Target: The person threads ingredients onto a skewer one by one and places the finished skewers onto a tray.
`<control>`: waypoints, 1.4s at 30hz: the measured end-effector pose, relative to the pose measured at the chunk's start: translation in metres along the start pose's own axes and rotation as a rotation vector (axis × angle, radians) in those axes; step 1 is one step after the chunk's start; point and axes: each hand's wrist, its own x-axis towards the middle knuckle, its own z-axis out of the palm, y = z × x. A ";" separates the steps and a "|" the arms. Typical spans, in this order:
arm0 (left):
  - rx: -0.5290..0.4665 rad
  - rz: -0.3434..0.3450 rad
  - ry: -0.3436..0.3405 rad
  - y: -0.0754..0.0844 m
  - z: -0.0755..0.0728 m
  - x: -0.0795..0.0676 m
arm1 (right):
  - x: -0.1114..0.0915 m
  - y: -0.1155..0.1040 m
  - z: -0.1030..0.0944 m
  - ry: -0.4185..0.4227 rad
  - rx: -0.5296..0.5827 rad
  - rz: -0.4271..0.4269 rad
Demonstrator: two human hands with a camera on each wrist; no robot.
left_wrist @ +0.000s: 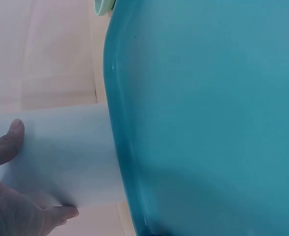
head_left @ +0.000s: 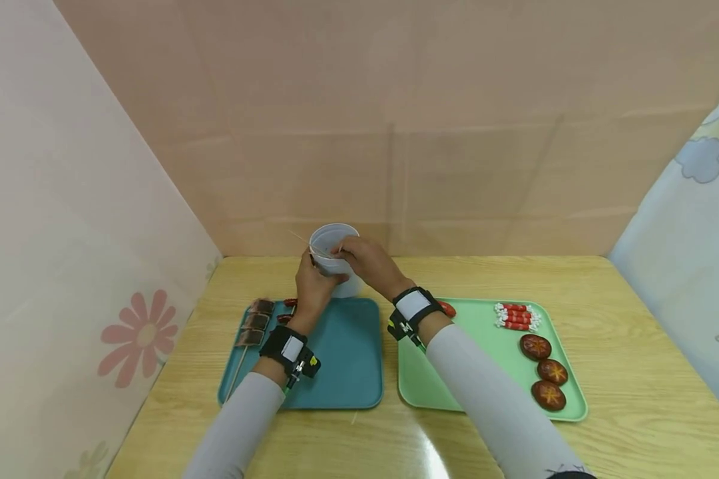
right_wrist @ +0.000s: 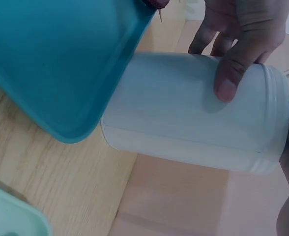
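Behind the blue tray (head_left: 353, 359) stands a tall white paper cup (right_wrist: 184, 108), its mouth facing up in the head view. My left hand (head_left: 314, 286) grips its side, thumb and fingers on opposite sides of the wall, as the left wrist view also shows. At the rim, my right hand (head_left: 368, 263) pinches a thin wooden skewer (head_left: 300, 237), which slants across the cup's mouth; the fingertips are partly hidden by the rim. Skewered brown squares (head_left: 254, 329) lie at the tray's left, with dark red pieces (head_left: 286, 318) beside them, partly behind my left wrist.
To the right, a green tray (head_left: 485, 398) holds several red-and-white sticks (head_left: 517, 317), three brown mushroom caps (head_left: 551, 371) with cross marks, and a red piece (head_left: 447, 308) partly behind my right wrist. A tan back wall (head_left: 395, 166) rises at the table's far edge.
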 end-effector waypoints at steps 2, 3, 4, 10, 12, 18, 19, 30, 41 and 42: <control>0.019 -0.011 -0.004 0.001 -0.001 0.000 | 0.002 -0.001 -0.002 0.007 -0.009 0.008; 0.032 -0.020 -0.006 0.001 -0.001 0.000 | 0.002 -0.001 -0.002 0.010 -0.007 0.018; 0.046 -0.028 -0.010 0.002 -0.001 0.000 | 0.003 -0.001 -0.003 0.018 0.002 0.031; 0.079 -0.032 -0.021 0.001 -0.002 0.001 | 0.002 -0.002 -0.005 0.080 0.060 0.132; 0.078 -0.025 -0.016 0.000 -0.002 0.002 | 0.003 -0.003 -0.006 0.114 0.083 0.156; 0.051 0.007 -0.018 -0.002 -0.003 0.001 | 0.008 -0.012 -0.020 0.267 0.242 0.214; 0.044 0.016 -0.022 -0.002 -0.004 0.001 | 0.009 -0.015 -0.026 0.289 0.270 0.219; 0.079 0.065 0.126 0.035 -0.027 -0.025 | -0.007 -0.054 -0.126 0.447 0.684 0.295; 0.193 0.857 0.062 0.106 -0.046 -0.087 | -0.067 -0.095 -0.163 0.382 0.654 0.191; 0.208 0.877 0.036 0.108 -0.045 -0.091 | -0.071 -0.098 -0.162 0.370 0.665 0.179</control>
